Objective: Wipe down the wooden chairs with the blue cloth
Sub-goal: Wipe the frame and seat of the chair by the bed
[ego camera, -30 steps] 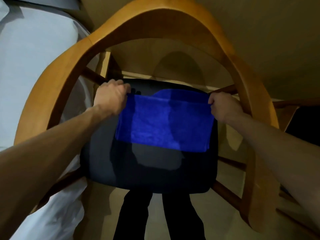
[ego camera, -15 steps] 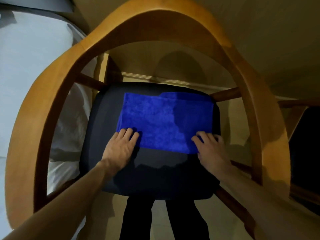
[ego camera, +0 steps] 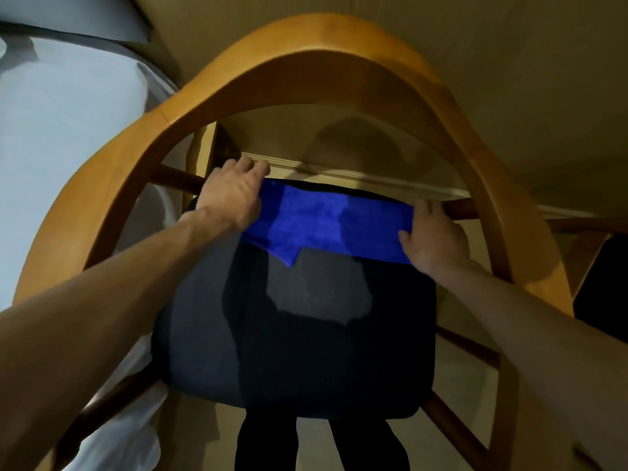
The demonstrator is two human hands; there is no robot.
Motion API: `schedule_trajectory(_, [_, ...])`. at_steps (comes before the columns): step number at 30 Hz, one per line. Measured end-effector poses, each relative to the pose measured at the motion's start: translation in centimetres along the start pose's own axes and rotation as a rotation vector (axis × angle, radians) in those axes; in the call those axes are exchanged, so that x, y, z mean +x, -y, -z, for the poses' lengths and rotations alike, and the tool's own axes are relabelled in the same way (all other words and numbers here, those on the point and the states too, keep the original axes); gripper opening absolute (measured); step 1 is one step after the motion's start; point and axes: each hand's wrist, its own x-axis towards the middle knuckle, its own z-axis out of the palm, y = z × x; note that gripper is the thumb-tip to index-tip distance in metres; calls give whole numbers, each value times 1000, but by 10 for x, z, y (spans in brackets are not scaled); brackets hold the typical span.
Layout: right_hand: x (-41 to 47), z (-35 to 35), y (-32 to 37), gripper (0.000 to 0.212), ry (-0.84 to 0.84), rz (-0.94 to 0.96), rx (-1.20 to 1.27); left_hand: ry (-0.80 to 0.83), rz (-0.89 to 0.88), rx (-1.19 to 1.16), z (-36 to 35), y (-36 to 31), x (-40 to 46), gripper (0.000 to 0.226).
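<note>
White bedding far left, outside the wooden chair arm. Left hand rests on the left end of the blue cloth, fingers reaching past the far edge of the dark seat cushion; whether they curl round the cloth or just press it, cannot tell. Cloth lies folded into a narrow band between the two hands, across the back of the cushion, one loose corner poking out toward the person, nearer the left hand. Right hand lies flat on the right end, fingers fairly straight, pressing not pinching, just beside the chair's right side rail. Second chair partly visible far right. Risks, as judgement: the fold looks uneven, so the loose corner could flop open when lifted; a flat right palm alone may let that end slide; so far the cloth is on upholstery, the wood itself looks unwiped. Versus half a second back: cloth was spread wide and both hands sat at its near edge; now it is folded over in half, hands moved to the far side.
</note>
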Motion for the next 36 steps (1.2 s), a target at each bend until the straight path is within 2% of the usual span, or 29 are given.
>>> schedule_trajectory(3, [-7, -9, 19, 66, -24, 235, -130, 110, -142, 7, -14, -12, 2, 77])
schedule_trajectory(6, [1, -17, 26, 89, 200, 228, -178, 315, -155, -22, -37, -23, 0, 102])
schedule_trajectory(8, [9, -19, 22, 98, 262, 221, -224, 340, -148, 30, -48, -25, -2, 110])
schedule_trajectory(10, [14, -18, 23, 106, 236, 328, -240, 221, -161, 80, -55, -31, -8, 110])
schedule_trajectory(13, [21, -18, 42, 107, 271, 466, -25, -4, -247, 167, -62, -54, -22, 97])
schedule_trajectory(16, [33, -20, 67, 92, 275, 377, 157, -127, -227, 172, -64, -70, -31, 73])
schedule_trajectory(18, [43, -18, 77, 85, 258, 338, 87, -200, -154, 114, -65, -73, -38, 56])
schedule_trajectory(20, [51, -13, 81, 72, 339, 326, 27, -234, -29, -83, -68, -80, -50, 32])
schedule_trajectory(21, [54, -11, 82, 59, 388, 312, 48, -188, 85, -241, -71, -86, -57, 23])
schedule_trajectory(23, [56, -8, 81, 36, 456, 286, 108, 48, 360, -651, -79, -104, -66, 25])
schedule_trajectory(25, [57, -7, 81, 29, 513, 263, 159, 252, 600, -1144, -87, -122, -64, 29])
schedule_trajectory(26, [57, -5, 81, 28, 536, 247, 190, 279, 705, -1360, -88, -128, -61, 34])
schedule_trajectory(28, [56, 3, 81, 28, 559, 203, 268, 226, 852, -1688, -85, -135, -54, 33])
schedule_trajectory(30, [55, 14, 81, 36, 543, 178, 361, 145, 896, -1877, -78, -135, -51, 33])
schedule_trajectory(31, [54, 20, 82, 33, 504, 195, 407, 118, 878, -1937, -71, -135, -52, 34])
schedule_trajectory(33, [49, 32, 85, 17, 371, 264, 500, 60, 800, -2005, -51, -128, -54, 33])
schedule_trajectory(36, [40, 52, 99, 19, 239, 265, 723, -91, 697, -2029, -8, -112, -50, 23])
